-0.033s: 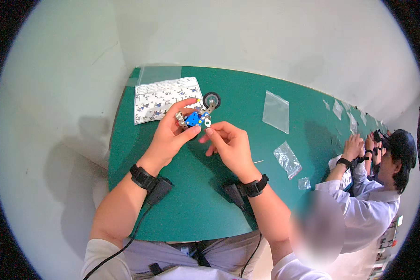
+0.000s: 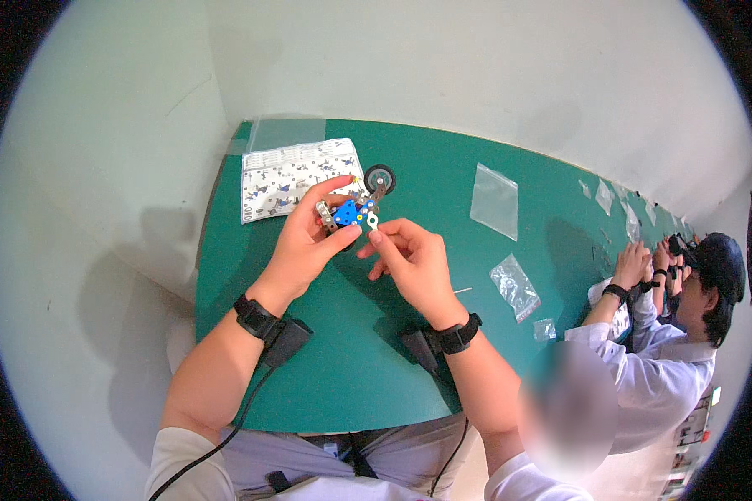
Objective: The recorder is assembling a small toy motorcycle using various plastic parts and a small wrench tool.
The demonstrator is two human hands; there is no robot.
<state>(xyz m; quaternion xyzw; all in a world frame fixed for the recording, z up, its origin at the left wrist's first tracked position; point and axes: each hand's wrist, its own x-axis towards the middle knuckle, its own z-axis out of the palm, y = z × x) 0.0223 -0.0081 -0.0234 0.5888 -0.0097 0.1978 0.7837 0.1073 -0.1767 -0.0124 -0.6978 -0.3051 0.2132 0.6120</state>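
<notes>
A partly built toy motorcycle (image 2: 348, 213), with blue plates, metal strips and small bolts, is held above the table in my left hand (image 2: 300, 240). Its black wheel (image 2: 380, 179) points away from me, up and to the right of the body. My left thumb presses the near side and the index finger reaches along the far side. Between the thumb and index finger of my right hand (image 2: 414, 257) is a small white piece with a ring-shaped end (image 2: 373, 221), right against the blue plates. Whether it is fastened to them I cannot tell. My other right fingers are curled.
A printed instruction sheet (image 2: 267, 179) lies behind my left hand on the green table (image 2: 342, 359). Clear plastic bags (image 2: 494, 202) and a small parts bag (image 2: 515, 287) lie to the right, near a thin stick (image 2: 463, 290). A co-worker (image 2: 652, 367) works at far right. Cables run from my wristbands.
</notes>
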